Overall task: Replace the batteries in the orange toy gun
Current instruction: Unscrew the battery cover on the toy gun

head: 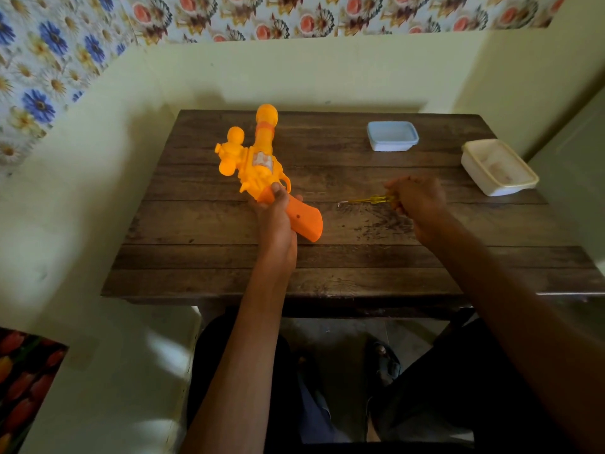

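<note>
Right now my left hand (273, 209) grips the gun (258, 162) where handle meets body, at the bench's (327, 257) left side, barrel pointing away. My right hand (417, 198) is curled round the screwdriver's (366, 200) handle, tip low by the wood. My worry: the thin tip slips off a screw and gouges plastic, since one hand steadies the gun poorly.

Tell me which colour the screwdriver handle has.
Yellow; the screwdriver handle shows best in the head view, held by the right hand.
</note>
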